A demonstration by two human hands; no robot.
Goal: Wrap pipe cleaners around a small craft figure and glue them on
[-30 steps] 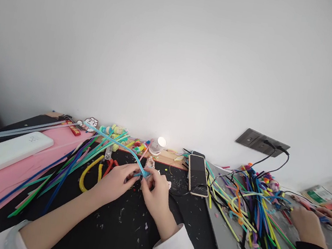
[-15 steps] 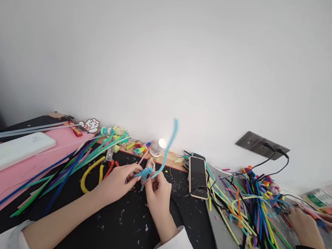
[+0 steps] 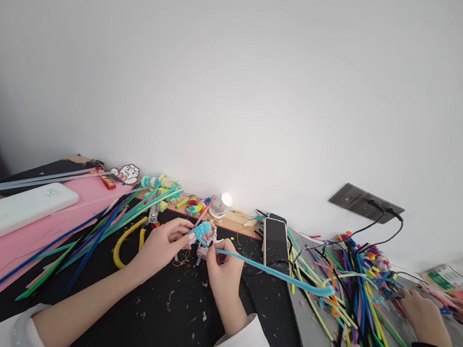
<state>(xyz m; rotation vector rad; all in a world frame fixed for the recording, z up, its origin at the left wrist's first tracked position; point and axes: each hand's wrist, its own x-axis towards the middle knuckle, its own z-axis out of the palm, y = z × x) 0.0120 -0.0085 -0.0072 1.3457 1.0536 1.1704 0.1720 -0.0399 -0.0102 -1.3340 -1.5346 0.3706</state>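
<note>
- I see the blue pipe cleaner (image 3: 278, 271) at the frame's lower centre, over the black desk (image 3: 165, 326).
- Its 1 free end points right, the long axis nearly level, dipping slightly rightward past the phone (image 3: 274, 241).
- I have the left hand (image 3: 165, 245) pinching its coil (image 3: 202, 230).
- The right hand (image 3: 223, 268) pinches the strand just beside the coil.
</note>
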